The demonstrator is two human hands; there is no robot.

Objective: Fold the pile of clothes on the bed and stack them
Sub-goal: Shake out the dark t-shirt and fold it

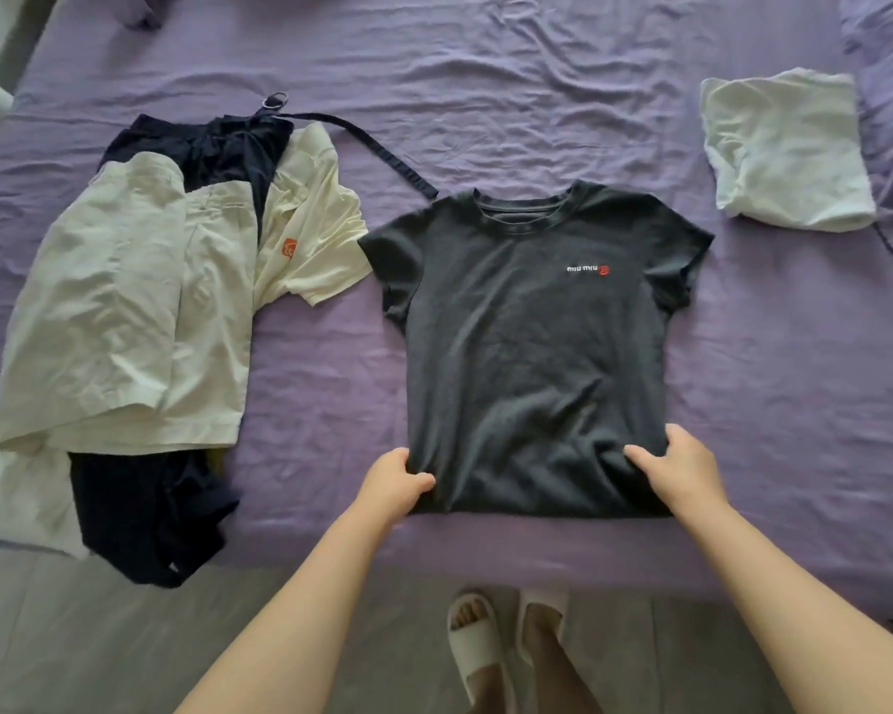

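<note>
Purple bed sheet (485,95) covers everything ahead of both hands. The unfolded pile of clothes (140,322) sits well off to the left hand's side. The dark t-shirt (532,342) lies flat, stretching away from the hands. A folded white garment (784,152) sits far beyond the right hand. Left hand (395,481) pinches the shirt's bottom hem corner, fingers curled round it; right hand (684,468) grips the other corner, fingers on top.

A T-shirt (532,347) was spread flat on the bed (769,378), collar at the far end. Its near hem was held by the left hand (395,484) and right hand (684,468). A pile of clothes (140,322) was heaped to its left, with a belt strap (362,141) trailing toward the collar. A folded garment (784,149) was placed far right.
</note>
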